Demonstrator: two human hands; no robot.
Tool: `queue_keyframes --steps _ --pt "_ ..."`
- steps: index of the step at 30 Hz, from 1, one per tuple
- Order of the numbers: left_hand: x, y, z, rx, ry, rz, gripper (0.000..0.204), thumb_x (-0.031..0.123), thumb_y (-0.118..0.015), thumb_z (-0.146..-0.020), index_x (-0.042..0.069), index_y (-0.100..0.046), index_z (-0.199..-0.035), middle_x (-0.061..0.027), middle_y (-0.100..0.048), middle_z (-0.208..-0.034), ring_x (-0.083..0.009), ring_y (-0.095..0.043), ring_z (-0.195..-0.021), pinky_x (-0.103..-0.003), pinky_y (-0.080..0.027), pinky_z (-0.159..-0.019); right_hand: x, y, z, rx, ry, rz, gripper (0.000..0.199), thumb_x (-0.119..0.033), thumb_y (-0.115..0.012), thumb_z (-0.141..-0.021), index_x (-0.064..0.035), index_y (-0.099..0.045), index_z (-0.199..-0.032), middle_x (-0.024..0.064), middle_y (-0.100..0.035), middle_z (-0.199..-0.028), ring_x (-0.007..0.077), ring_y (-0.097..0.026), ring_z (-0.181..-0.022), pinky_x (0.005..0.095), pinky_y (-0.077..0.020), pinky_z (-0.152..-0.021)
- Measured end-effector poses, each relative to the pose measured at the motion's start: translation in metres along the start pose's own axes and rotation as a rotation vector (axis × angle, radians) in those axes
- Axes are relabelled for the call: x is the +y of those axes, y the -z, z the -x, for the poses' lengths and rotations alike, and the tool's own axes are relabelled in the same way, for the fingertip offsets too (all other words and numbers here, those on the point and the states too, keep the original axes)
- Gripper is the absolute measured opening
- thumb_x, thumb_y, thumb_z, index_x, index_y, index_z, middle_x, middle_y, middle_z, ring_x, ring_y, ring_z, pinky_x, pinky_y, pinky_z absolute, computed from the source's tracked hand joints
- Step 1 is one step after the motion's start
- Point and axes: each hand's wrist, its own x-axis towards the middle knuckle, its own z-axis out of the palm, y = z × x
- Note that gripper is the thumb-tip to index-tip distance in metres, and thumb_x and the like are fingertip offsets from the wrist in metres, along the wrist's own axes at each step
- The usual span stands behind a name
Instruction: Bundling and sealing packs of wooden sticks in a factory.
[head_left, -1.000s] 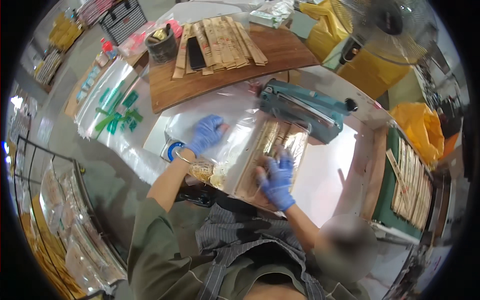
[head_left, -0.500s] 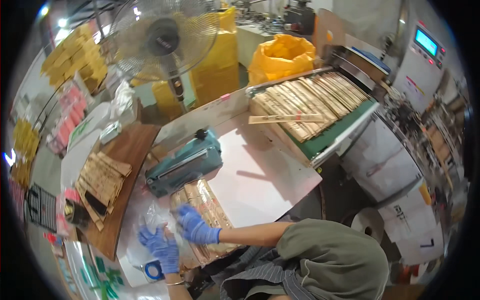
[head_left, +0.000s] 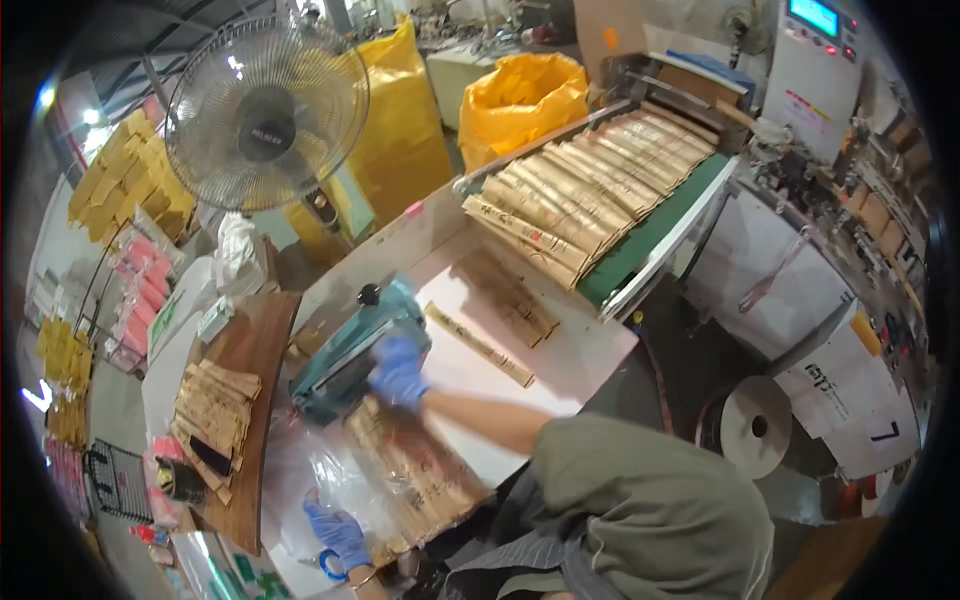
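Note:
A bundle of printed tan paper packets [head_left: 415,475], long and flat, lies on the white table in front of me, partly in a clear plastic bag [head_left: 340,470]. My left hand [head_left: 340,535], in a blue glove, rests at the bag's near left side with its fingers stretched out. Just beyond the bundle stands a teal bench-top sealer [head_left: 345,350] with a black knob [head_left: 369,294]. My right hand [head_left: 400,370], also gloved, is at the sealer's right end. Motion smears its fingers, so its grip does not show.
A green conveyor belt [head_left: 612,284] carries a row of similar packets [head_left: 590,185]. One loose packet [head_left: 480,345] and a shaded brown batch [head_left: 505,295] lie below it. Blue-rimmed tape [head_left: 332,565] sits by my left wrist. A fan [head_left: 265,125] stands behind; a wooden board [head_left: 240,400] holds more packets.
My right hand has moved from the bundle up to the sealer. My left hand has shifted nearer me. A loose packet seen over the belt's edge now shows on the table, and the view has shifted.

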Motion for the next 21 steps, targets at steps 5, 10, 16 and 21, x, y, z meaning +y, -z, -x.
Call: queue_keyframes --steps 5,10,16,21 --pt "0.100 -0.010 -0.008 -0.111 -0.121 0.256 0.048 0.007 -0.066 -0.068 0.001 -0.048 -0.112 -0.0140 -0.052 -0.111 -0.0276 -0.052 -0.101 -0.034 -0.042 -0.088 0.110 0.117 0.021 -0.330 -0.340 -0.130 0.042 -0.026 -0.064 -0.068 -0.0023 -0.052 -0.100 0.0188 -0.051 -0.097 0.0339 -0.050 -0.091 0.0411 -0.0421 -0.080" --pt "0.181 -0.145 -0.012 -0.571 -0.168 0.632 0.061 0.013 -0.069 -0.072 0.006 -0.042 -0.127 -0.0138 -0.041 -0.132 -0.0255 -0.046 -0.112 -0.035 -0.044 -0.087 0.098 0.224 0.024 -0.442 -0.008 -0.335 0.043 -0.026 -0.063 -0.074 -0.0026 -0.050 -0.108 0.0190 -0.052 -0.103 0.0332 -0.051 -0.098 0.0390 -0.0437 -0.083" --pt "0.215 -0.281 -0.034 -0.423 -0.074 0.428 0.062 0.022 -0.060 -0.081 0.002 -0.034 -0.134 -0.0176 -0.031 -0.139 -0.0296 -0.035 -0.125 -0.036 -0.033 -0.100 0.212 0.361 -0.129 0.114 0.086 0.287 0.047 -0.022 -0.065 -0.075 0.0008 -0.049 -0.114 0.0221 -0.050 -0.113 0.0368 -0.050 -0.104 0.0393 -0.0419 -0.089" --pt "0.268 -0.312 -0.053 -0.360 -0.107 0.082 0.059 0.031 -0.052 -0.085 0.001 -0.035 -0.133 -0.0206 -0.030 -0.138 -0.0338 -0.032 -0.126 -0.039 -0.026 -0.104 0.405 0.486 -0.236 0.234 -0.526 1.055 0.063 -0.051 -0.050 -0.080 -0.0019 -0.049 -0.119 0.0213 -0.051 -0.120 0.0354 -0.047 -0.112 0.0525 -0.0330 -0.097"
